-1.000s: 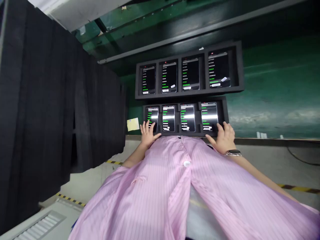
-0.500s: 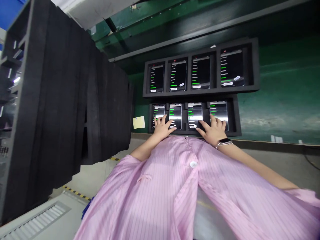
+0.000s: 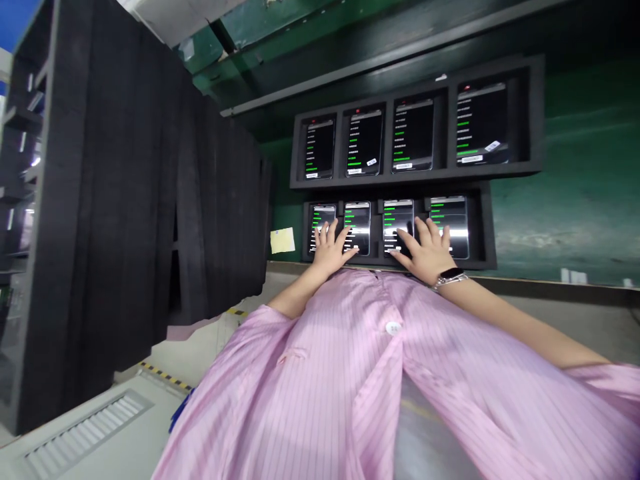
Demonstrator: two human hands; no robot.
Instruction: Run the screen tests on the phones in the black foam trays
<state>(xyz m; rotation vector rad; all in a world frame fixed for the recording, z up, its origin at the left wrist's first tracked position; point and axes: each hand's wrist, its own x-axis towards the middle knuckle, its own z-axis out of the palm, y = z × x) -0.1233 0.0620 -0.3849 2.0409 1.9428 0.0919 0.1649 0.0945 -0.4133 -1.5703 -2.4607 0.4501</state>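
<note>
My left hand lies with fingers spread over the leftmost phone of a lower black foam tray, reaching toward the second phone. My right hand rests across the third phone and the fourth phone, also with fingers apart. Neither hand visibly grips a phone. A wristwatch sits on my right wrist. Above, an upper foam tray holds several more phones, their dark screens showing green bars.
A yellow sticky note is stuck beside the lower tray. Tall black foam sheets stand at the left. Behind the trays is a green surface. Yellow-black hazard tape and a vent grille lie low at left.
Both hands have slid inward and up onto the lower row of phones, from its outer corners toward the middle. The whole view has shifted slightly, with the trays appearing larger.
</note>
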